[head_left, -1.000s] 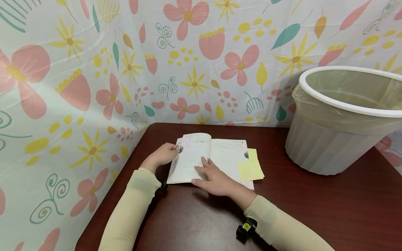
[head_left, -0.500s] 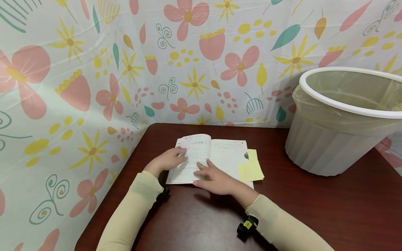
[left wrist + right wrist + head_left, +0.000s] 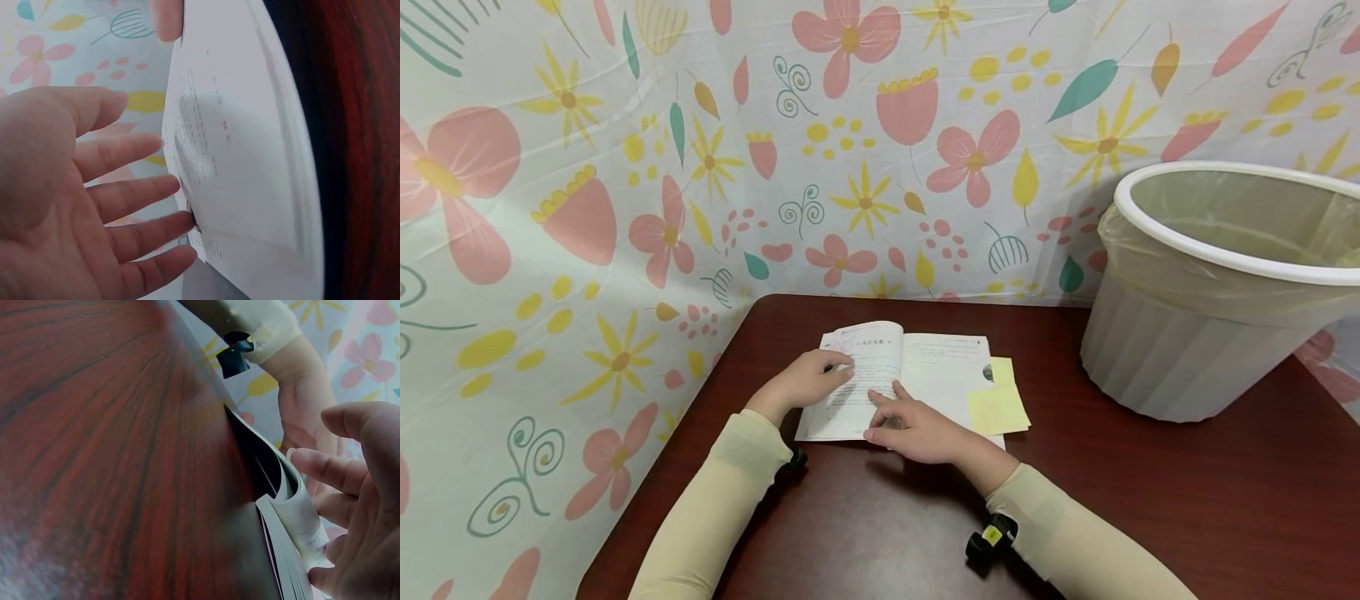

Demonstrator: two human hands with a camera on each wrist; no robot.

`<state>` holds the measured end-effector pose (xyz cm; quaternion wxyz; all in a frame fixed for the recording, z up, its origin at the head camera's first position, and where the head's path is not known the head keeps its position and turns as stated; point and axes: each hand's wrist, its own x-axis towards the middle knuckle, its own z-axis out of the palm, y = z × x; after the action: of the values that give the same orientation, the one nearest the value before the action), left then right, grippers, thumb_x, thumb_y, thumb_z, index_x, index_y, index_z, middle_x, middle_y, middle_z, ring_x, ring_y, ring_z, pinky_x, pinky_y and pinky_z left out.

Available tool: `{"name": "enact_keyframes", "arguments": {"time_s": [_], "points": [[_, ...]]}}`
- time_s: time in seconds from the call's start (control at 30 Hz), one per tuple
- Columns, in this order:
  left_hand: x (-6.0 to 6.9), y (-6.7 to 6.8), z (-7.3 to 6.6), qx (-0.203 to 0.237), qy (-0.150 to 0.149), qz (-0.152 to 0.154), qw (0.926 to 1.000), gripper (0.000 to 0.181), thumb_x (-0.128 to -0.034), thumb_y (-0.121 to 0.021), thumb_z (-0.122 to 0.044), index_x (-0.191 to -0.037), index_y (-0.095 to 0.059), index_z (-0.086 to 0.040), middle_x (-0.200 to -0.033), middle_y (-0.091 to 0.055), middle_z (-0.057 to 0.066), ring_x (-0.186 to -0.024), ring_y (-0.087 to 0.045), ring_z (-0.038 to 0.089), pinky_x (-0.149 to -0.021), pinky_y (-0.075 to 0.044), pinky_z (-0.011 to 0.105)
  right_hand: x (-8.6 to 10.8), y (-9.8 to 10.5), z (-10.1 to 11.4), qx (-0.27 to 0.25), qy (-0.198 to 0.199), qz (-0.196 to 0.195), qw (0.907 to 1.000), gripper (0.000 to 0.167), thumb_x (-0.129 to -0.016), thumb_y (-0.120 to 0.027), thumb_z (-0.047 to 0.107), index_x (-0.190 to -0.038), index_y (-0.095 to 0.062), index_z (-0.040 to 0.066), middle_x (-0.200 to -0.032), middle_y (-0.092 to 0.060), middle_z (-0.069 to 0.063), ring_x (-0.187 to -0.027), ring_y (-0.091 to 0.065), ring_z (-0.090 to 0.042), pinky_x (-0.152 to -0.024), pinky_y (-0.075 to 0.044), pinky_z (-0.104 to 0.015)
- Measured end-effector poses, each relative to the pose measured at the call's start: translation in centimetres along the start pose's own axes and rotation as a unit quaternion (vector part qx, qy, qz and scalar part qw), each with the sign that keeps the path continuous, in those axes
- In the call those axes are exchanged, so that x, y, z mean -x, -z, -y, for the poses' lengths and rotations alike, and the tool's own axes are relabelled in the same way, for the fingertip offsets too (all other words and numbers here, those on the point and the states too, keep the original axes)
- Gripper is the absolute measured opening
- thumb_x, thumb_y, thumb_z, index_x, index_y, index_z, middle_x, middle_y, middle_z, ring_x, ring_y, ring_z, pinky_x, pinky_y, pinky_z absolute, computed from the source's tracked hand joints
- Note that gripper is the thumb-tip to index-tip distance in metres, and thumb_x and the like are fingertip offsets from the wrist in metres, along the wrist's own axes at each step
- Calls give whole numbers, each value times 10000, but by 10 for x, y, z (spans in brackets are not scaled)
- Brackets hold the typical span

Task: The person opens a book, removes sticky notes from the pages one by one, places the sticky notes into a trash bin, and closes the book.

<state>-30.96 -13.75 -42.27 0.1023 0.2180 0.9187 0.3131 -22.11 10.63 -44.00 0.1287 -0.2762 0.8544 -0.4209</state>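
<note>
Head view: found white paper book [image 3: 917, 367] opened, flattening apparently unfinished; noted bare left hand [image 3: 807, 380], right hand [image 3: 919, 428] relaxed, ungripping.

left hand [image 3: 801, 385] and right hand [image 3: 919, 427] crowd the book [image 3: 931, 371]; room to pass lies between yellow notes [image 3: 1000, 407] and tall bin [image 3: 1176, 354].

at the right edge of the head view, the bin [image 3: 1180, 358] is cut off, and its inside bottom is hidden by its near wall. the print on the open book [image 3: 943, 375] is too small for reading there; in the left wrist view it is blurred. the left hand [image 3: 805, 379] hides a part of the left page, the right hand [image 3: 917, 429] hides the lower middle. the yellow notes [image 3: 998, 412] cover some of the right page. in the right wrist view, the table [image 3: 44, 562] is blurred at lower left.
</note>
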Motion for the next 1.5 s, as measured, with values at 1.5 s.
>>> {"name": "enact_keyframes", "arguments": {"time_s": [1.5], "points": [[-26,-11,-28,-223,-819,256,9961,365,-1037,-586,-324,-1338,-687,-144,-1258,-692,28,-1118,-630,196,-989,-520,396,56,48,-12,386,11,-781,9962,357,-1013,-628,307,-1329,-670,147,-1470,-611,-107,-1407,-538,-319,-1160,-401,-570]]}}
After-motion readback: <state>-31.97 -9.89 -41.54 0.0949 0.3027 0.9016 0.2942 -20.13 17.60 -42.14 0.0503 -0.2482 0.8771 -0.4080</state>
